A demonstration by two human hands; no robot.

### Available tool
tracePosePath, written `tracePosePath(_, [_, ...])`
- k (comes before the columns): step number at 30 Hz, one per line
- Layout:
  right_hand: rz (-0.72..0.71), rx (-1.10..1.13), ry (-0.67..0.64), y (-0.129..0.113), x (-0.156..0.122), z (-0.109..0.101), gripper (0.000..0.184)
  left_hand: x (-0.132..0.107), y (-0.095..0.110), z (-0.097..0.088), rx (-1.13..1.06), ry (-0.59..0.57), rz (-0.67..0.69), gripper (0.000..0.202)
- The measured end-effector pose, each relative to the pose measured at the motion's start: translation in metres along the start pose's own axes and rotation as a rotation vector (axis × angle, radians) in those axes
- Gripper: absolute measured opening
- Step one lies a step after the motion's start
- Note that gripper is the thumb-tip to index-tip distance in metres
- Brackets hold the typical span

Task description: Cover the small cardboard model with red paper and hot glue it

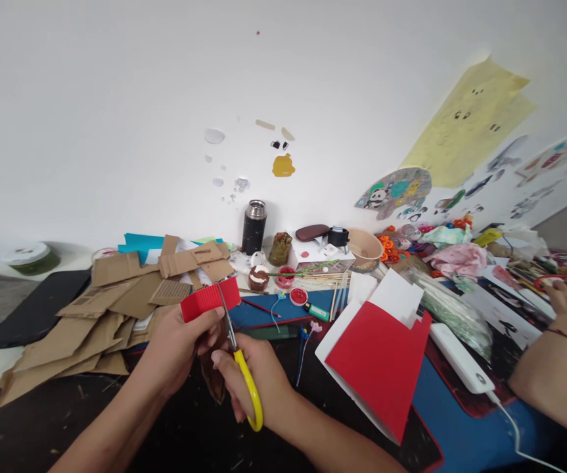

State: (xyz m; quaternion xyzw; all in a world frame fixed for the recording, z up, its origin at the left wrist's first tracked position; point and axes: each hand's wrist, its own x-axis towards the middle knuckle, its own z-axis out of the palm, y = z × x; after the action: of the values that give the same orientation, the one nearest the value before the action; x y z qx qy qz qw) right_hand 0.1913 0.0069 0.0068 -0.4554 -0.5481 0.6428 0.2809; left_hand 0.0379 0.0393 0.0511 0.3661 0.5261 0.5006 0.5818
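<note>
A small red piece of corrugated card (204, 302) is pinched in my left hand (189, 338), thumb on top. My right hand (258, 374) grips yellow-handled scissors (249, 387) by their loops. The metal blades point up and away, crossing the red piece toward its right part. Right of my hands lies a large folded sheet of red card (376, 368) with a white inner side and a stepped cut-out at its top edge. Part of my left hand's fingers is hidden behind the red piece.
Torn brown cardboard (100, 315) is heaped at the left. A black flask (254, 226), small jars and a beige bowl (366, 246) stand along the wall. A white power strip (460, 358) lies at the right, near another person's arm (549, 368).
</note>
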Motion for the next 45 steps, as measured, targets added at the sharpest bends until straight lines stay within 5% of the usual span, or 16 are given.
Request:
tracePosePath(6, [0.024, 0.045, 0.001, -0.004, -0.002, 0.001, 0.041, -0.001, 0.002, 0.002, -0.001, 0.004, -0.008, 0.049])
tracePosePath(23, [-0.020, 0.121, -0.104, -0.010, -0.013, -0.008, 0.093, -0.005, 0.000, -0.002, 0.067, -0.070, 0.030, 0.049])
tracePosePath(45, [0.029, 0.121, 0.008, 0.003, -0.038, 0.003, 0.061, -0.016, -0.007, -0.006, 0.268, -0.088, 0.063, 0.047])
